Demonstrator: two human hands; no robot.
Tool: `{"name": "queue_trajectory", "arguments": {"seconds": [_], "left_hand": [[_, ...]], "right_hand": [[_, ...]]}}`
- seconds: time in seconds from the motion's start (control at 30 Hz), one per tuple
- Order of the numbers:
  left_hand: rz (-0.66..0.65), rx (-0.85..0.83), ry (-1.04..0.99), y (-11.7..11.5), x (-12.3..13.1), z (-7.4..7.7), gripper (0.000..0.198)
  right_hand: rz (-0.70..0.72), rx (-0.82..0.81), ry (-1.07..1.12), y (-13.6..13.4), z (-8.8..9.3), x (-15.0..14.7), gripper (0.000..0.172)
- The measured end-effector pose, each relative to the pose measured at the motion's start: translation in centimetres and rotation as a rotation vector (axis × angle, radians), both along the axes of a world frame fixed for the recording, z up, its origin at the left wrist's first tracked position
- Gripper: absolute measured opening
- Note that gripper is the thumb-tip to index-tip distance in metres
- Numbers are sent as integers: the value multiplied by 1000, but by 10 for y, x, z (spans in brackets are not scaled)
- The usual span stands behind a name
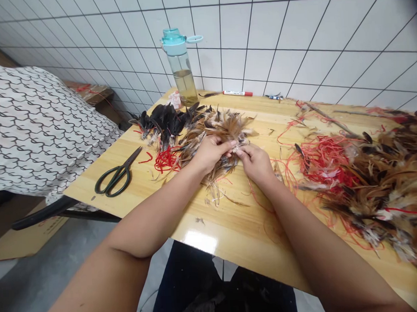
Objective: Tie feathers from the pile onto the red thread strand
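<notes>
Over the wooden table, my left hand (pixel 211 152) is closed, thumb and fingers pinching the pale quill ends of a small bunch of brown feathers (pixel 240 126). Close against it, my right hand (pixel 256 162) pinches the same quill ends from the right. What lies between the fingertips is partly hidden. Under and behind my hands spreads a pile of brown feathers (pixel 193 140). Black feathers (pixel 166 123) lie to its left, and cut red string (pixel 167 160) sits just in front of them.
Black-handled scissors (pixel 117 175) lie at the table's left. A water bottle (pixel 181 69), a red marker (pixel 238 93) and a blue pen (pixel 274 97) are near the tiled wall. Tangled red string (pixel 326 161) and a large feather heap (pixel 387 174) cover the right side. A person's patterned clothing (pixel 42 132) shows at left.
</notes>
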State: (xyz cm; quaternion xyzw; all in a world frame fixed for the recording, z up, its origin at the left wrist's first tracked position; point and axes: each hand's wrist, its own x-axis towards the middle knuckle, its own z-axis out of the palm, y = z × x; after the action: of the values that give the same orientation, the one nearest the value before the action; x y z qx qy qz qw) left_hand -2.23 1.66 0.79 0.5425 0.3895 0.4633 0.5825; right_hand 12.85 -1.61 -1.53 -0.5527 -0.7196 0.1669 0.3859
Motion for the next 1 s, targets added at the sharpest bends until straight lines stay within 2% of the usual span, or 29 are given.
{"name": "queue_trajectory", "arguments": {"seconds": [0.07,0.2,0.37,0.53,0.77,1.0], "left_hand": [[-16,-72,-96,2,-2,2,33],[-97,-177,-215,1,-5,6,35],[-141,-263,-228,-2,-5,10,31],[-148,-283,-253,-1,-7,12,25],[-189,-300,-265,-2,-5,10,26],[-225,-294,-297,-2,-2,3,28]], "right_hand": [[-25,4,136,3,-2,2,20],[4,-112,364,5,-4,3,18],[131,-159,476,4,-4,0,22],[161,-238,630,1,3,1,32],[224,-262,658,1,4,1,35],[177,-232,642,3,-2,-1,38]]}}
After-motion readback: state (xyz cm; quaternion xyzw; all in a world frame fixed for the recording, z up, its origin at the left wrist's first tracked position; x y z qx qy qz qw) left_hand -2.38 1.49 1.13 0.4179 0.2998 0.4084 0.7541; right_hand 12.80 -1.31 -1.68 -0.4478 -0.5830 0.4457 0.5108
